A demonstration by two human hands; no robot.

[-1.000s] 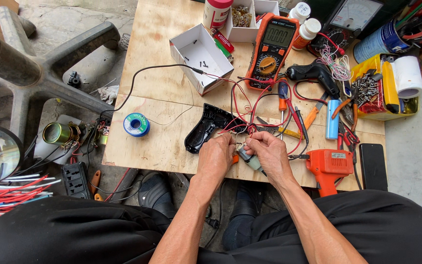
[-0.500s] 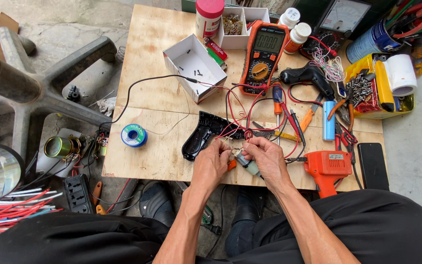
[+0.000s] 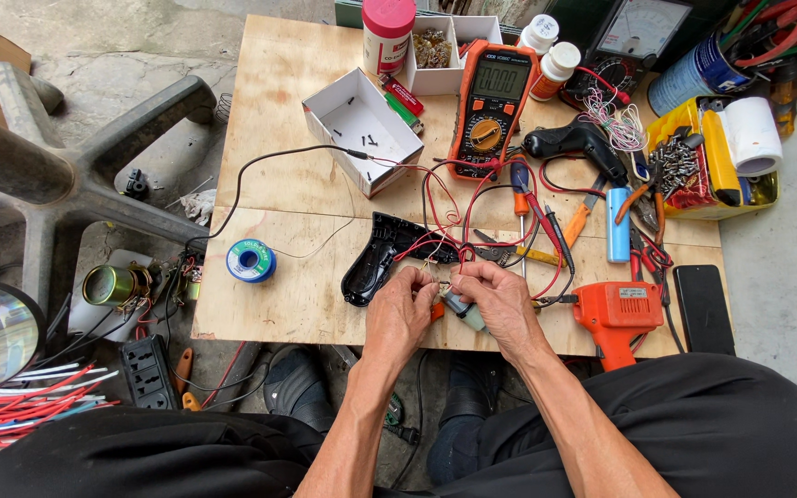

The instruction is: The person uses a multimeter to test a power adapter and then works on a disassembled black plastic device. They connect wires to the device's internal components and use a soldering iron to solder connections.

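Both hands met at the near edge of the pale plywood tabletop [image 3: 306, 184], and the left hand [image 3: 400, 314] was pinched narrow, fingertips closed on thin red and black wires [image 3: 435, 258] at the top of a small grey-green cylindrical part [image 3: 464, 311]. The right hand [image 3: 500, 300] was curled around that same part, gripping it from the other side, thumb and forefinger tight on its upper end. The part looked short and stubby, pale grey-green, tilted down toward the person, with a bit of orange showing just beside it under the left hand; its finer detail was hidden by the fingers. The wires ran up from it in loose loops, and just beyond the knuckles lay a curved black plastic housing shell [image 3: 375, 258], open side up. Farther out, an orange-cased digital multimeter [image 3: 491, 106] stood near the middle of the board with red leads trailing toward the hands. A shallow white cardboard box [image 3: 362, 129] with a few dark screws in it sat to its left, and a blue spool of solder wire [image 3: 251, 261] rested well apart on the left side. To the right, just beside the right wrist, sat an orange pistol-shaped soldering gun [image 3: 615, 318].
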